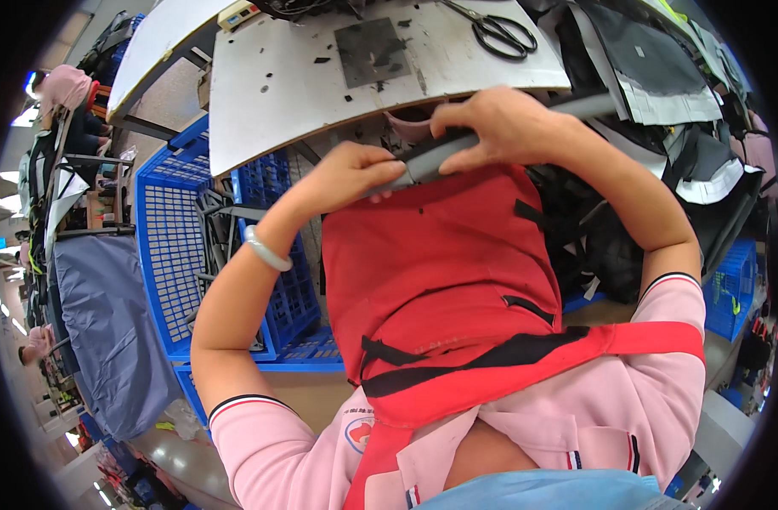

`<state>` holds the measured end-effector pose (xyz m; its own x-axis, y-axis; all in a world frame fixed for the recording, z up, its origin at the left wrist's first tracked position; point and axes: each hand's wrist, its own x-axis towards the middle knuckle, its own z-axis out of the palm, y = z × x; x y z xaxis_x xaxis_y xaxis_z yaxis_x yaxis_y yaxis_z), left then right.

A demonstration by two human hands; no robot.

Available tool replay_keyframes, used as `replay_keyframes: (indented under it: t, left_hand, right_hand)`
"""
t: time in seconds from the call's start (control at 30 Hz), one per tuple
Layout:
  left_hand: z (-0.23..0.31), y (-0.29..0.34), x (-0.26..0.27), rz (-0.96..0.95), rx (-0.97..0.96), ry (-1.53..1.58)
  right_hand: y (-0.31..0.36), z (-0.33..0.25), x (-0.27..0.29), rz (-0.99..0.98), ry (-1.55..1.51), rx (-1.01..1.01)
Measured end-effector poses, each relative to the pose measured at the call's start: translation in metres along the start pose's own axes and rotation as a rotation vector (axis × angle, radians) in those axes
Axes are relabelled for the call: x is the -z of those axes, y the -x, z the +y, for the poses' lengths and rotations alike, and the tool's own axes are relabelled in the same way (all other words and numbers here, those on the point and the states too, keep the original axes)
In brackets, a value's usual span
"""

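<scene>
- Head view: our left hand pinches the near end of a grey strip along the top edge of a red fabric piece.
- Our right hand closes over the same strip further along, fingers curled down on it.
- The red piece hangs from the strip down over our lap, just below the worktop edge.
- We judge the fabric soft, light and floppy; the strip looks firmer, so the top edge is the best place to grip.
- Scissors lie on the worktop, well apart; a blue crate stands to our left.
</scene>
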<state>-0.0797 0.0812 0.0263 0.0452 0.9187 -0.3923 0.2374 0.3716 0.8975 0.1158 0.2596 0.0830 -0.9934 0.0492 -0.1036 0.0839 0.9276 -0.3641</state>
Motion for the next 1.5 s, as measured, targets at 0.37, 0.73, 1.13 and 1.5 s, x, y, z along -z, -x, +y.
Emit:
replay_keyframes:
  t: [0.37, 0.73, 1.13, 1.5]
  left_hand:
    - [0.070, -0.012, 0.053, 0.623, -0.369, -0.488]
    - [0.067, -0.050, 0.089, 0.644, -0.267, -0.297]
    - [0.065, -0.074, 0.127, 0.614, -0.293, -0.296]
    - [0.098, -0.032, 0.037, 0.465, -0.454, -0.544]
  right_hand:
    - [-0.045, 0.041, 0.018, 0.517, 0.287, -0.015]
    - [-0.070, 0.061, 0.049, 0.359, 0.246, -0.103]
    - [-0.097, 0.075, 0.063, 0.407, 0.264, -0.155]
    - [-0.071, -0.064, -0.057, 0.494, 0.535, 0.381]
